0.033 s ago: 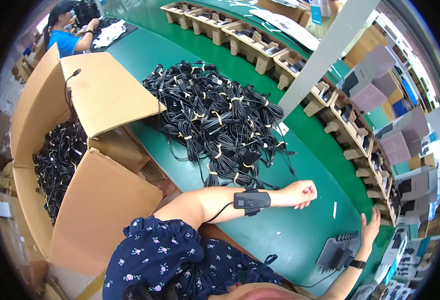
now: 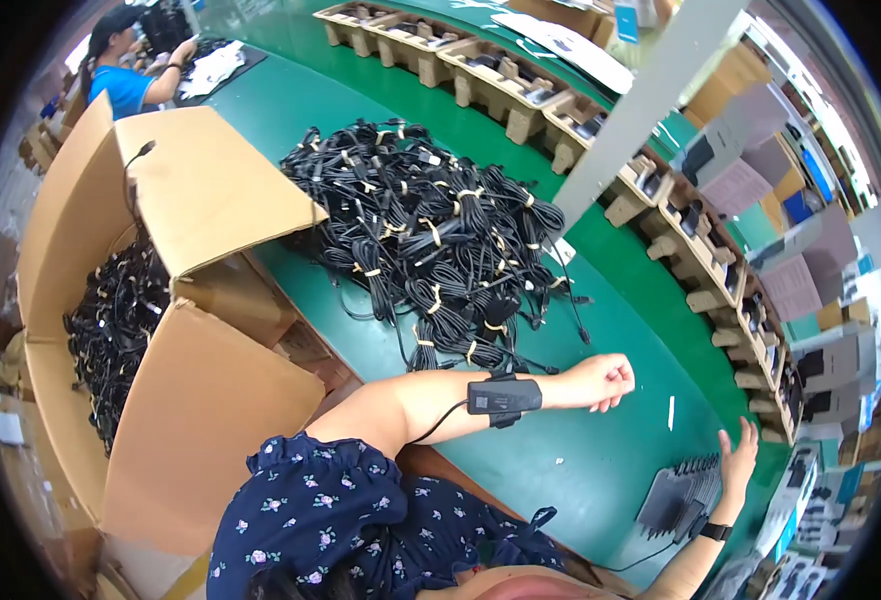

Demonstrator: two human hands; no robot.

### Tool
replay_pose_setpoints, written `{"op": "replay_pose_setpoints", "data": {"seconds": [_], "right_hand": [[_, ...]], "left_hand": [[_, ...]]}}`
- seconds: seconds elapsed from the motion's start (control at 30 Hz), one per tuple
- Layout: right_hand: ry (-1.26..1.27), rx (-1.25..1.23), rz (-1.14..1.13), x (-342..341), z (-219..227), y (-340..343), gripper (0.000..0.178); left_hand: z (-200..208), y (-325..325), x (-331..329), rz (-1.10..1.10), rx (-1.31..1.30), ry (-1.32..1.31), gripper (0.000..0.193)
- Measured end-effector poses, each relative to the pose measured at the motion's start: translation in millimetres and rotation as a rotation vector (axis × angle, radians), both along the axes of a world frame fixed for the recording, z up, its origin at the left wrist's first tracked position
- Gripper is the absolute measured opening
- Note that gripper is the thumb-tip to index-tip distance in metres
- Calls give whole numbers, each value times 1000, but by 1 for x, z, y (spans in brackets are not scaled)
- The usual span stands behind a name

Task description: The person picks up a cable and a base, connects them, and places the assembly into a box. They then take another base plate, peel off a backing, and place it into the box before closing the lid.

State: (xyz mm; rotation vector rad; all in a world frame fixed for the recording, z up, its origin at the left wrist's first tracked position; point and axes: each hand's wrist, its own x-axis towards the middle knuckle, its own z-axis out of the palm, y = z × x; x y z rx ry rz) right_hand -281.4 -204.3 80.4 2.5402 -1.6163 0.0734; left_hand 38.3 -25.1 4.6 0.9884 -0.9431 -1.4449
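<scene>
My left hand (image 2: 604, 382) hangs over the green tabletop, fingers curled into a loose fist with nothing visible in them. Just beyond it lies a large heap of black cables (image 2: 430, 240), coiled and bound with pale ties. Over toward the right edge of the table, my right hand (image 2: 737, 458) is raised with its fingers apart, holding nothing. Beside its wrist sits a dark grey flat ribbed object (image 2: 668, 498) with a row of black loops along its edge; I cannot make out its kind. A thin white strip (image 2: 671, 412) lies between the hands.
To the left, an open cardboard box (image 2: 210, 420) holds more black cables (image 2: 115, 335). A row of moulded pulp trays (image 2: 520, 122) with dark items curves along the far side. A grey post (image 2: 650, 100) rises behind the heap. A person (image 2: 125, 75) works at far left.
The view has shifted very slightly. Both hands keep nearly the same place and pose, and the cables have not moved.
</scene>
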Motion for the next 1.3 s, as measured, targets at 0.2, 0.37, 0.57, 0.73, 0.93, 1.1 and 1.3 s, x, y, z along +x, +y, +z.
{"op": "replay_pose_setpoints", "data": {"seconds": [0.2, 0.37, 0.57, 0.73, 0.93, 1.1, 1.3], "right_hand": [[-174, 326, -75, -44, 9, 71, 73], [-219, 270, -108, -47, 0, 99, 70], [-350, 62, -153, -63, -26, 114, 63], [-273, -92, -278, -46, 5, 129, 44], [-163, -31, -63, -12, -3, 159, 52], [109, 242, 160, 32, -5, 171, 95], [249, 291, 419, 48, 1, 174, 117]], "left_hand": [[-9, -9, -2, -23, 58, -10, 17], [3, -8, -3, -16, 61, -113, 18], [-1, -7, -15, -24, -28, -85, 15], [3, -5, -16, -43, -39, -90, 17], [2, -6, -12, -37, -35, -80, 16], [3, -7, -13, -36, -23, -73, 16], [1, -6, -14, -50, -33, -53, 15]]}}
